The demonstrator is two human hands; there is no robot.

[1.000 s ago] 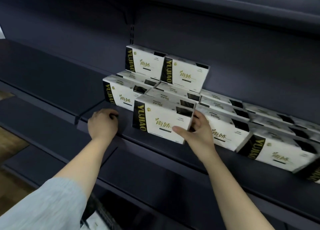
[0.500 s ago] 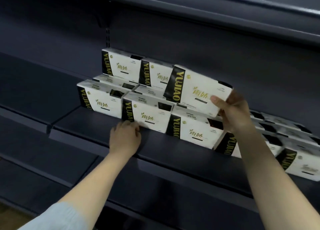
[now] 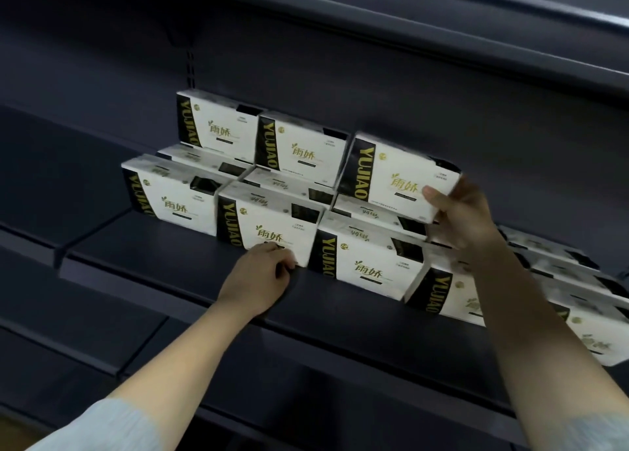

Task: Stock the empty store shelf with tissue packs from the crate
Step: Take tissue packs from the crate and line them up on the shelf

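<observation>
A: Held tissue pack (image 3: pixel 398 175)?
B: Right hand (image 3: pixel 457 212) grips it, lifted since a second ago onto the shelf (image 3: pixel 340 318) back row's second layer.
A: Left hand (image 3: pixel 262 277)?
B: Fingers curled, holding nothing, touching front pack (image 3: pixel 269 222). Stocking mid-way.

Shelf (image 3: pixel 190 263): dark painted metal by the look, matt, smooth, w/ faint sheen along front edge. Tissue packs (image 3: pixel 396 178): white soft plastic wrap, slightly glossy (creased at corners), black bands w/ gold print. Sleeve (image 3: pixel 112 427): pale grey-blue cloth, matt, fine crinkled weave.
</observation>
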